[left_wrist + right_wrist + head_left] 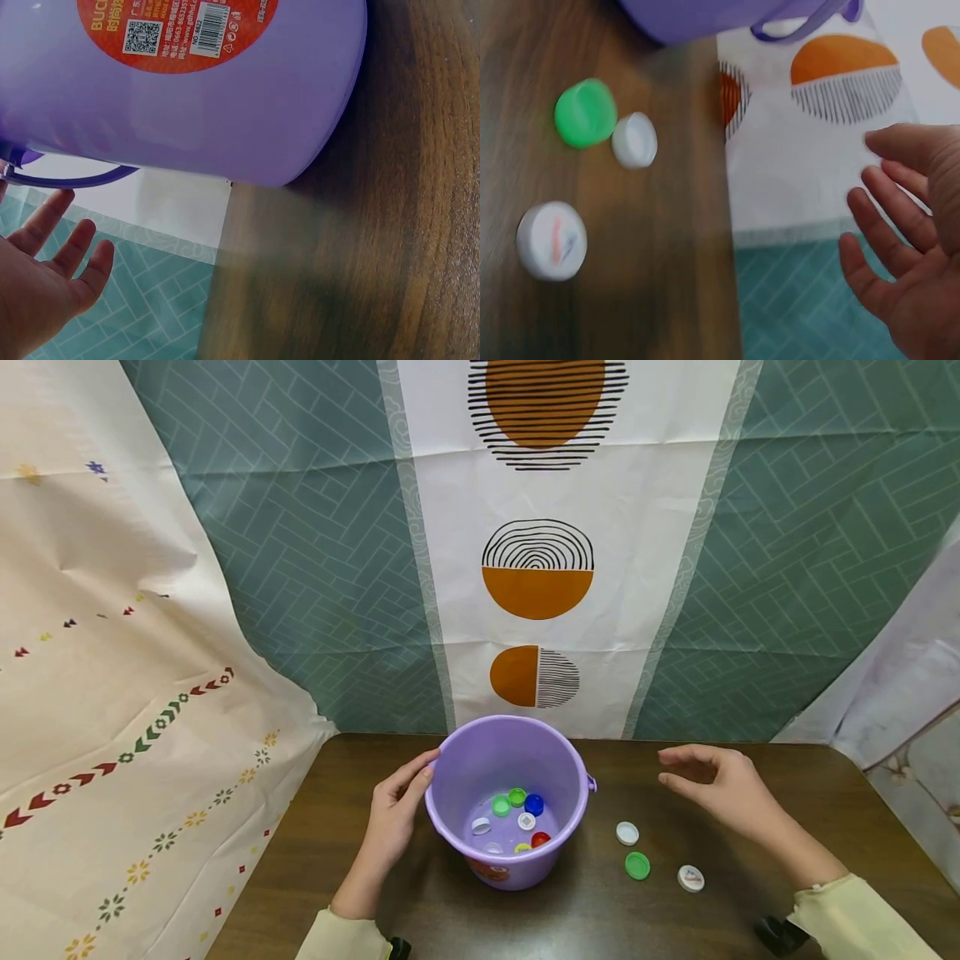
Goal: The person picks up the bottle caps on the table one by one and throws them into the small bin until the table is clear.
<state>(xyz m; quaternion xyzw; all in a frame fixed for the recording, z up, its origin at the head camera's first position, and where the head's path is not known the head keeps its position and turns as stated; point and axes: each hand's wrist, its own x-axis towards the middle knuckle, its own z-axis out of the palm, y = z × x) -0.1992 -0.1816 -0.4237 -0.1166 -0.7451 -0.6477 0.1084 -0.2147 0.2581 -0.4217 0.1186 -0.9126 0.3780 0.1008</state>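
Note:
My left hand touches the left rim of a purple bucket, thumb and index tips right at the edge. In the left wrist view its other fingers spread loosely below the bucket's handle. Inside lie several bottle caps, among them a blue cap, a red cap and a light green cap. Over the table to the right, my right hand holds nothing, its fingers apart. Nearest below it are a white cap, a green cap and a printed white cap.
The bucket and caps stand on a dark brown wooden table. A patterned cloth hangs along the table's back edge. To the left is a cream cloth. An orange label is stuck on the bucket's side.

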